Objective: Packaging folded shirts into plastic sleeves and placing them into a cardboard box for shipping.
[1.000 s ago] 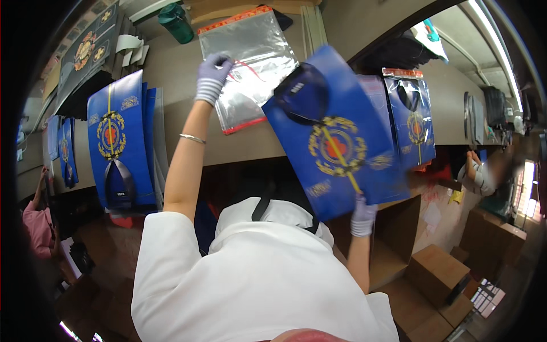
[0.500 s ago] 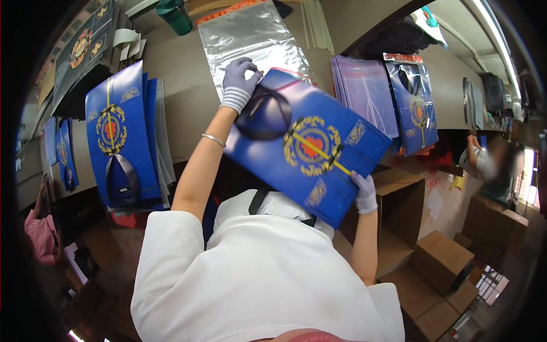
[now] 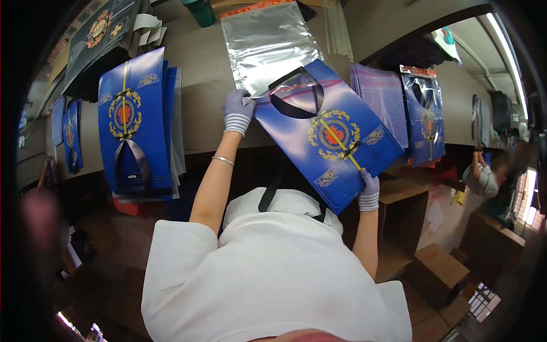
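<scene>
A flat blue gift bag (image 3: 330,134) with a gold and red emblem and a black ribbon handle lies tilted over the table edge. My left hand (image 3: 238,111), in a pale knit glove, grips its top left corner where it meets the mouth of a clear plastic sleeve (image 3: 268,45) with a red strip at its far end. My right hand (image 3: 370,192), also gloved, holds the bag's lower right edge. The bag's top overlaps the sleeve's near edge.
A stack of the same blue bags (image 3: 134,122) lies to the left on the brown table (image 3: 202,68). Sleeved bags (image 3: 424,117) and a pile of clear sleeves (image 3: 379,100) sit to the right. A green bottle (image 3: 199,10) stands at the back. Another person (image 3: 484,179) works at the right; cardboard boxes (image 3: 436,273) sit below.
The blue bag has swung down from the right and now lies at the sleeve's mouth. My left hand left the sleeve's upper part and took the bag's top corner.
</scene>
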`<state>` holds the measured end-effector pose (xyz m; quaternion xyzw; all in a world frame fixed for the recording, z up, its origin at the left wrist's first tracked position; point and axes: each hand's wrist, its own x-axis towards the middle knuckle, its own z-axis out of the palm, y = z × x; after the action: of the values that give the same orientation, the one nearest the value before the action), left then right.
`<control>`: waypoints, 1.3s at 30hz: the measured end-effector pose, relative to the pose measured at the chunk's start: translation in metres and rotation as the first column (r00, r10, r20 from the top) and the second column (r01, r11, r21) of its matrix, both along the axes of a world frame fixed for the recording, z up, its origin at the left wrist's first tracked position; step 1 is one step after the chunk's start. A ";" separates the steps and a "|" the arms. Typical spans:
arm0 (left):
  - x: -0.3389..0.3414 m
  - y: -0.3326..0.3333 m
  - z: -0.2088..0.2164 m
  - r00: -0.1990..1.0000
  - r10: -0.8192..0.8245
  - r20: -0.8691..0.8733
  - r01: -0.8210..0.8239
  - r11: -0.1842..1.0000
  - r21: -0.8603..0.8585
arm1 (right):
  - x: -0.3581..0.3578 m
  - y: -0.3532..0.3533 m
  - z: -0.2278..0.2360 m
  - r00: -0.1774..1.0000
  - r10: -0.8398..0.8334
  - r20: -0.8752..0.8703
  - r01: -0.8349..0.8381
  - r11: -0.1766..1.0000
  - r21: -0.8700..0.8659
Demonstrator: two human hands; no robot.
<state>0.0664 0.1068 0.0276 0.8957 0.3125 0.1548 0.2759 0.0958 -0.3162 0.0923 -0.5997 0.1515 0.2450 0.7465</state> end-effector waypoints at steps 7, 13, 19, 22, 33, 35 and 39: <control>-0.008 0.008 0.009 0.963 0.017 0.269 -0.043 0.995 0.092 | -0.020 0.006 0.004 0.996 -0.086 0.000 0.086 0.996 -0.014; -0.011 0.001 0.014 0.935 0.037 0.354 -0.085 0.989 0.121 | -0.041 0.023 -0.003 0.976 -0.217 0.020 0.217 0.976 0.004; -0.014 0.012 0.011 0.953 0.015 0.302 -0.084 0.973 0.216 | -0.055 0.048 0.002 0.972 -0.230 -0.039 0.232 0.972 0.028; -0.009 0.008 0.023 0.951 0.011 0.308 -0.098 0.958 0.269 | -0.060 0.060 0.013 0.952 -0.297 -0.074 0.301 0.953 0.041; -0.009 -0.037 0.029 0.834 -0.301 0.463 0.268 0.954 0.138 | -0.056 0.072 -0.004 0.914 -0.386 -0.128 0.396 0.916 0.066; -0.019 -0.024 -0.021 0.882 0.158 0.444 0.156 0.791 -0.592 | -0.045 0.056 -0.047 0.937 -0.247 -0.248 0.271 0.960 0.066; 0.013 -0.005 -0.034 0.911 0.402 -0.095 -0.124 0.047 -0.991 | -0.041 0.042 -0.103 0.897 -0.158 -0.414 0.261 0.943 0.206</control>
<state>0.0791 0.1021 -0.0065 0.3843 0.4625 0.0470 0.7976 0.0552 -0.2746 -0.0105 -0.4172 0.3289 0.2947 0.7943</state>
